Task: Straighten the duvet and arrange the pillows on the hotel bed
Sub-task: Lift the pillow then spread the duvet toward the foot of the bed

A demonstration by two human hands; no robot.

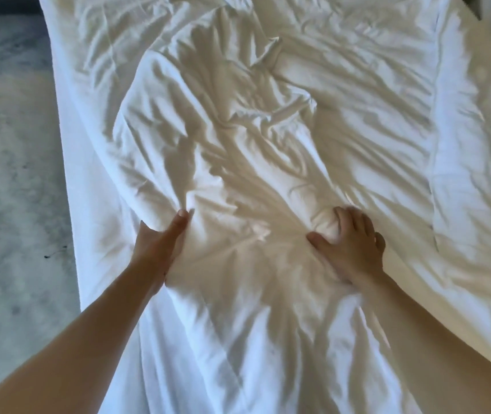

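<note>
Currently I note the white duvet [268, 130] lying heavily creased across the bed, its left edge hanging beside the marble floor [8, 174]. My left hand [160, 243] pinches a fold of it between thumb and fingers near that edge; my right hand [348, 243] curls round a bunched ridge at centre. Judged purpose: both grips gather slack so the cover can be drawn flat. No pillows are clearly visible.
</note>
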